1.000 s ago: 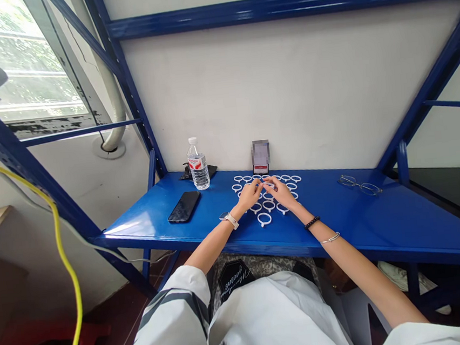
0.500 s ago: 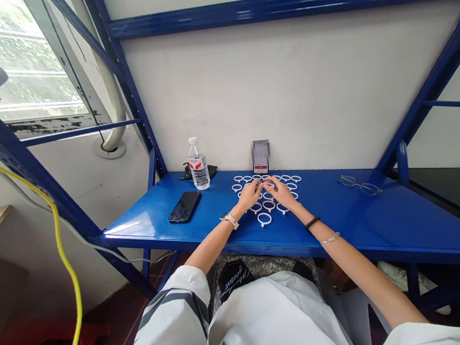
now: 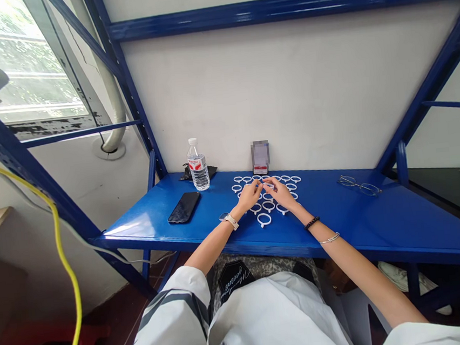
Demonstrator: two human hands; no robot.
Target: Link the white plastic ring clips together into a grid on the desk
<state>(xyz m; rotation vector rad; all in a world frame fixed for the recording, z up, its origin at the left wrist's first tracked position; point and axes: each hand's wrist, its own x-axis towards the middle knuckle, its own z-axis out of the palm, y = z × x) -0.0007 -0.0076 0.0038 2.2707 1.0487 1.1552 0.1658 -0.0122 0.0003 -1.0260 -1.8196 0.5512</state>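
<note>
Several small white plastic rings (image 3: pixel 264 219) lie in rows on the blue shelf (image 3: pixel 340 221). My left hand (image 3: pixel 249 195) and my right hand (image 3: pixel 280 191) rest over the middle of the rings, fingertips meeting. Both hands have the fingers curled and pinched together on one white ring between them, which is mostly hidden by the fingers. A watch sits on my left wrist and bracelets on my right.
A black phone (image 3: pixel 184 207) lies left of the rings. A water bottle (image 3: pixel 198 164) stands behind it near a dark object. A small card stand (image 3: pixel 260 157) leans at the wall. Glasses (image 3: pixel 358 185) lie to the right. A yellow cable (image 3: pixel 61 254) hangs at left.
</note>
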